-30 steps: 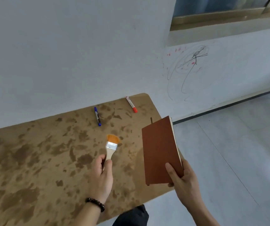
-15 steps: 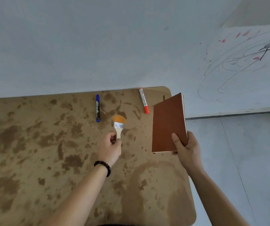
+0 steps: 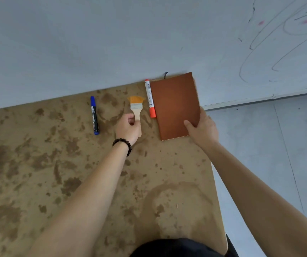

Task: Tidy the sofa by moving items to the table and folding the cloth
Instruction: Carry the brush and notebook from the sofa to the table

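Observation:
My left hand [image 3: 128,129] grips the wooden handle of a small paintbrush [image 3: 136,107] with orange bristles, low over the stained brown table [image 3: 74,182] near its far edge. My right hand [image 3: 202,129] holds the lower right corner of a brown notebook [image 3: 175,106], which lies flat or nearly flat at the table's far right corner. A red marker [image 3: 150,98] lies between the brush and the notebook. A blue marker [image 3: 94,115] lies left of the brush.
A grey-white wall [image 3: 112,43] runs along the table's far edge, with scribbles at the right. Grey floor tiles [image 3: 269,145] lie beyond the table's right edge. No sofa or cloth is in view.
Both hands have reached forward to the table's far edge. The notebook has dropped from upright in the air to the table corner beside the red marker, and the brush has come down between the markers.

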The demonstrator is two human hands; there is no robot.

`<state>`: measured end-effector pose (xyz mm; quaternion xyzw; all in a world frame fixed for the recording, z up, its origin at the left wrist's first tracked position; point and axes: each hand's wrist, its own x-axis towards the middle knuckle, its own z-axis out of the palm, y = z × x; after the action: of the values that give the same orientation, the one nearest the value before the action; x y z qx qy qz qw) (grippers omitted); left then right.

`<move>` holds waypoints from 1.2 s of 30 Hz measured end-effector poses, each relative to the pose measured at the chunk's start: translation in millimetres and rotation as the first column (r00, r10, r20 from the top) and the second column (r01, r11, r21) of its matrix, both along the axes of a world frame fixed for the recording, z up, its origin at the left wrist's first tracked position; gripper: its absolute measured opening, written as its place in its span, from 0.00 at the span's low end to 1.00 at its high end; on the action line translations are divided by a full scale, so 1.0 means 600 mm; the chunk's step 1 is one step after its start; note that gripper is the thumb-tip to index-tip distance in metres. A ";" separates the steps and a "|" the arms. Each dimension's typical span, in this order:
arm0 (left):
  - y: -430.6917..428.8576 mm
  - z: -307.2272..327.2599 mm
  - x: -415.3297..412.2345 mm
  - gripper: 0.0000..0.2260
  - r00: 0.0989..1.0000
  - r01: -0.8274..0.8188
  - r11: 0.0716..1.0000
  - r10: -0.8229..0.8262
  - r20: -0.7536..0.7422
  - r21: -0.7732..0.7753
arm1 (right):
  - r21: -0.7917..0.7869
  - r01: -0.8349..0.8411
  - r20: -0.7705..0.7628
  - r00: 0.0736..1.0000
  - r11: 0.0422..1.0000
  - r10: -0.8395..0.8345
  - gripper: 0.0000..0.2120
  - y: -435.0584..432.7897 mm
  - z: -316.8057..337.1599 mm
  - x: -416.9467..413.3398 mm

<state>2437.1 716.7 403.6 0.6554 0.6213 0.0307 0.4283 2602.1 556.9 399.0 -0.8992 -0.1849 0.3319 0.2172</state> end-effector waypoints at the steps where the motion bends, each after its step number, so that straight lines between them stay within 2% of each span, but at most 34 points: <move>1: 0.004 -0.002 -0.004 0.13 0.999 0.034 0.999 -0.033 -0.030 0.031 | -0.004 -0.017 0.015 1.000 1.000 0.017 0.33 0.011 0.000 -0.003; 4: 0.020 -0.008 -0.029 0.15 0.990 0.090 0.979 -0.067 -0.127 0.181 | -0.037 -0.067 0.057 0.996 0.997 0.069 0.36 0.037 0.000 -0.016; 7: 0.048 -0.026 -0.057 0.28 0.943 0.109 0.921 0.023 -0.333 0.374 | -0.064 -0.074 0.070 0.994 0.995 0.079 0.37 0.040 -0.001 -0.025; 9: 0.069 -0.030 -0.067 0.34 0.915 -0.001 0.943 0.135 -0.380 0.333 | -0.051 -0.085 0.091 0.992 0.995 0.090 0.37 0.035 -0.003 -0.026; 11: 0.088 -0.038 -0.072 0.30 0.895 -0.112 0.957 0.214 -0.393 0.267 | -0.042 -0.083 0.110 0.990 0.996 0.087 0.37 0.032 -0.003 -0.027; 13: 0.098 -0.046 -0.068 0.21 0.918 -0.148 0.959 0.223 -0.326 0.241 | -0.043 -0.064 0.124 0.990 0.997 0.069 0.37 0.031 -0.005 -0.029; 15: 0.088 -0.045 -0.049 0.17 0.958 -0.126 0.968 0.175 -0.226 0.216 | -0.036 -0.033 0.120 0.992 0.999 0.037 0.37 0.031 -0.008 -0.031; 18: 0.057 -0.044 -0.007 0.14 0.991 0.024 0.980 0.002 -0.132 0.196 | -0.081 -0.041 0.179 0.982 0.996 0.055 0.37 0.027 -0.014 -0.032; 20: 0.037 -0.048 0.016 0.15 0.987 0.075 0.981 -0.047 -0.153 0.181 | -0.114 -0.063 0.224 0.971 0.991 0.088 0.38 0.023 -0.017 -0.031; 22: 0.029 -0.049 0.027 0.15 0.981 0.052 0.982 -0.017 -0.193 0.180 | -0.115 -0.086 0.236 0.966 0.990 0.111 0.38 0.017 -0.019 -0.029; 26: 0.033 -0.053 0.011 0.17 0.982 0.112 0.980 -0.083 -0.172 0.165 | -0.128 -0.151 0.262 0.948 0.980 0.180 0.39 0.012 -0.021 -0.029; 30: 0.031 -0.031 -0.005 0.31 0.955 0.226 0.965 -0.192 -0.228 0.135 | -0.123 -0.145 0.182 0.969 0.982 0.166 0.46 0.007 -0.004 -0.031; 32: 0.025 -0.016 -0.018 0.32 0.961 0.238 0.963 -0.215 -0.176 0.124 | -0.090 -0.157 0.131 0.977 0.983 0.168 0.48 -0.006 0.014 -0.039; 36: -0.006 0.036 -0.066 0.25 0.968 0.250 0.947 -0.251 -0.022 0.199 | -0.053 -0.231 0.056 0.971 0.972 0.234 0.43 -0.057 0.076 -0.078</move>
<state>2397.6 713.1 425.2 0.7687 0.5261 0.0395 0.3616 2555.5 522.9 444.6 -0.8859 -0.2878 0.3313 0.1504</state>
